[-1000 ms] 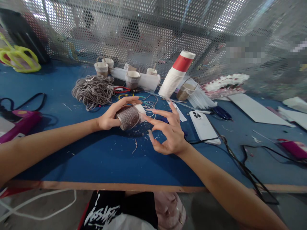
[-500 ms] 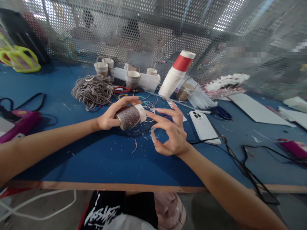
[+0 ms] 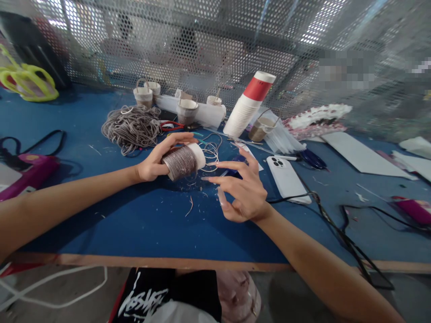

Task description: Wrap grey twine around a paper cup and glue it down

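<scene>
Table [image 3: 101, 233] carried all items. Cord pile [image 3: 131, 128] lay behind and left of the cup, stack [image 3: 247, 105] behind and right of it, phone [image 3: 286, 177] to its right. Cup [image 3: 182, 161], cord-wound, was held sideways low over the table. Left hand [image 3: 153, 163] was closed round its base, apparently to steady the windings. Right hand [image 3: 242, 193] hovered just right of the cup, fingers spread, pinching nothing discernible.

A cord tangle [image 3: 131, 128] lies on the blue table [image 3: 101, 215] near small baskets [image 3: 143, 95]. A cup stack [image 3: 247, 105] leans (red cup on top) near a white phone [image 3: 286, 177]. A pink tool [image 3: 32, 172] lies far left.
</scene>
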{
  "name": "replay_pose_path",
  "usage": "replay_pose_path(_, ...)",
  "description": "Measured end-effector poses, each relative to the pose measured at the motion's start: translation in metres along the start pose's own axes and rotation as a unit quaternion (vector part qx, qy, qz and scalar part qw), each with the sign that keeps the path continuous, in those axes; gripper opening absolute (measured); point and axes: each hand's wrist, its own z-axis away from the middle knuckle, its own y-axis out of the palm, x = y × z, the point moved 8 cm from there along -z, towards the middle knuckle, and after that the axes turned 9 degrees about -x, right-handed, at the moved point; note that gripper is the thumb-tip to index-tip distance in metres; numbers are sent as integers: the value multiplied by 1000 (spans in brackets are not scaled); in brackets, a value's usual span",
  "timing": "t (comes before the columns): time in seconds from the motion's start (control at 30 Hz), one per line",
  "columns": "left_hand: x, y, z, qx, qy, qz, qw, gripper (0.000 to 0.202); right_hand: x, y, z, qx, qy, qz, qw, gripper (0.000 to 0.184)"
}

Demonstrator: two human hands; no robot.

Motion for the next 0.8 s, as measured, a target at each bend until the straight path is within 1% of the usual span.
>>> replay_pose_path(0.1, 1, -2, -1, -6, 0, -4, 1000, 76, -1, -4, 0, -23, 9, 7, 1000, 6)
replay_pose_path(0.13, 1, -2, -1, -6, 2, -4, 1000, 76, -1, -4, 0, -26, 14, 9, 1000, 7)
replay_pose_path(0.2, 1, -2, -1, -9, 3, -5, 1000, 75, -2, -1, -1, -9, 19, 16, 1000, 8)
replay_pose_path(0.27, 1, -3, -1, -16, 1, -1, 1000, 75, -1, 5, -1, 25, 15, 27, 999, 5)
replay_pose_path(0.3, 2, -3, -1, -19, -2, 4, 1000, 76, -1, 7, -1, 38, 10, 31, 999, 6)
replay_pose_path(0.37, 4, -4, -1, -24, -10, 15, 1000, 76, -2, 9, 0, 44, 3, 31, 999, 13)
replay_pose_path(0.53, 9, -5, -1, -42, -28, 39, 998, 77, -5, 4, 4, 21, -5, 0, 1000, 19)
replay_pose_path(0.6, 10, -5, -1, -48, -31, 43, 997, 77, -6, 2, 4, 16, -3, -14, 1000, 17)
replay_pose_path(0.7, 9, -5, -1, -52, -30, 43, 997, 76, -9, 0, 3, 5, 21, -11, 1000, 7)
replay_pose_path(0.73, 9, -4, -1, -51, -32, 46, 997, 76, -10, 1, 2, 6, 30, -3, 1000, 4)
replay_pose_path(0.8, 9, -4, -2, -48, -39, 57, 996, 77, -11, 6, 2, 28, 41, 18, 999, 7)
